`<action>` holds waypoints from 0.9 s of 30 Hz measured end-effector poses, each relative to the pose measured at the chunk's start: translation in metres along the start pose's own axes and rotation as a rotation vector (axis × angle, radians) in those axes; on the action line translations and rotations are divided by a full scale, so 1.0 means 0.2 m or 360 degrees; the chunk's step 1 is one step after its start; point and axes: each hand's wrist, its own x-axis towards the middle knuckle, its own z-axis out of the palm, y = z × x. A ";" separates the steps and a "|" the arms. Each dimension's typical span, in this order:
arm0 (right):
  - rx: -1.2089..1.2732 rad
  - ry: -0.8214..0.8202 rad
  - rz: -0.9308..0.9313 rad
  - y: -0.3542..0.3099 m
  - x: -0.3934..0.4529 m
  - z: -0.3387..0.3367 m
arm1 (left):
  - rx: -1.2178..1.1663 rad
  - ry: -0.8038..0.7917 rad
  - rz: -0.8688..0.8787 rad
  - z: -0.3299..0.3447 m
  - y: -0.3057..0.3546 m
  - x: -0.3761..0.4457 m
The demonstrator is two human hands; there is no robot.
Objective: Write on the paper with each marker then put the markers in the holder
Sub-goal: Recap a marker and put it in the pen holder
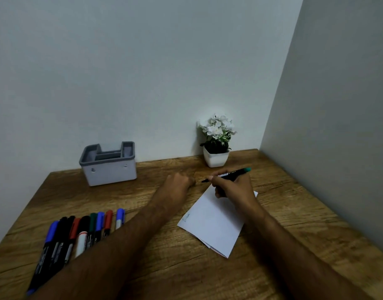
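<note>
My right hand [234,189] grips a green marker [231,174] over the top corner of the white paper [212,224]. The marker's bare tip points left. My left hand [178,184] is curled into a fist just left of that tip, apparently round the marker's cap, which is hidden inside the fingers. The folded paper lies on the wooden desk [186,267] and has a small scribble near its left corner. Several capped markers [82,230], blue, black, red and green, lie in a row at the front left. The grey holder [109,169] stands at the back left.
A small white pot of white flowers [216,146] stands at the back against the wall, just behind my right hand. Walls close off the desk at the back and on the right. My left forearm crosses over the near ends of the markers.
</note>
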 end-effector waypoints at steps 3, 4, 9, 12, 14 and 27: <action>0.0013 0.0021 0.0000 -0.01 -0.01 -0.01 | 0.0094 -0.0013 -0.0030 -0.01 0.00 0.01; 0.0025 0.0024 -0.0004 -0.01 -0.01 -0.02 | 0.0115 0.0002 -0.0065 -0.01 0.00 0.02; 0.0172 0.0031 -0.0069 -0.06 -0.07 -0.02 | -0.0330 0.0396 -0.0570 -0.09 0.02 0.03; 0.0241 0.0002 -0.0181 -0.09 -0.11 0.00 | -0.0930 0.0603 -0.1097 -0.14 0.02 0.05; 0.0205 -0.0018 -0.0311 -0.11 -0.14 0.01 | -0.1595 0.0598 -0.1454 -0.16 0.01 0.05; -0.0110 -0.0007 -0.0743 -0.15 -0.28 0.12 | -0.3004 0.0334 -0.1662 -0.27 0.11 -0.06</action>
